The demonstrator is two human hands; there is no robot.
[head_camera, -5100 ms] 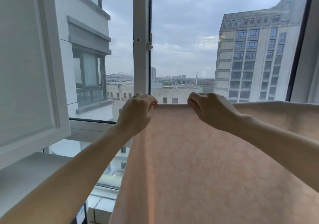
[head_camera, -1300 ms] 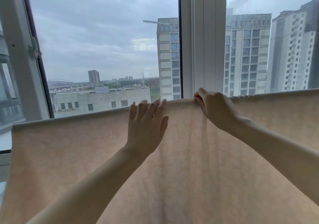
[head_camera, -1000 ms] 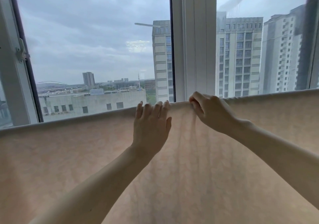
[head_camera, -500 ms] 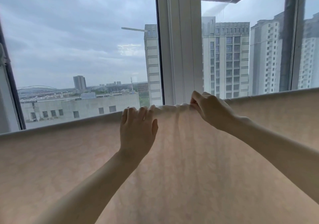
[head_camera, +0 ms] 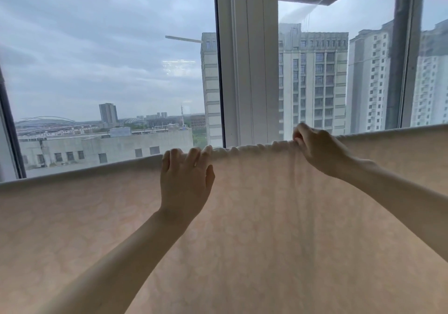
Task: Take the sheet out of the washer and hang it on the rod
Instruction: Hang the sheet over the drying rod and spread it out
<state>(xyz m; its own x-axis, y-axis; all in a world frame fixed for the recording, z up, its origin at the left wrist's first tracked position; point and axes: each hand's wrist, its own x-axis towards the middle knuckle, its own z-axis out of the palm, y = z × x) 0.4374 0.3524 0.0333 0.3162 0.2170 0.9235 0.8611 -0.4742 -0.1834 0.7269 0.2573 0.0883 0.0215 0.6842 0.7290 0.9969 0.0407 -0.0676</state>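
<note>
A pale peach patterned sheet point(head_camera: 266, 229) hangs draped across the whole width of the view, its top fold running in a line in front of the window. The rod under the fold is hidden by the cloth. My left hand point(head_camera: 185, 180) lies flat against the sheet just below the fold, fingers straight and pointing up. My right hand point(head_camera: 317, 149) pinches the top fold to the right of it. Between the two hands the fold is bunched into small gathers.
A large window fills the background, with a thick white frame post point(head_camera: 247, 59) right behind the hands and a darker post point(head_camera: 397, 59) at the right. Tall buildings and a grey sky lie beyond the glass.
The view has swung right along the window. My left hand has slid left along the top fold while my right keeps its pinch, and the fold between them is now gathered.
</note>
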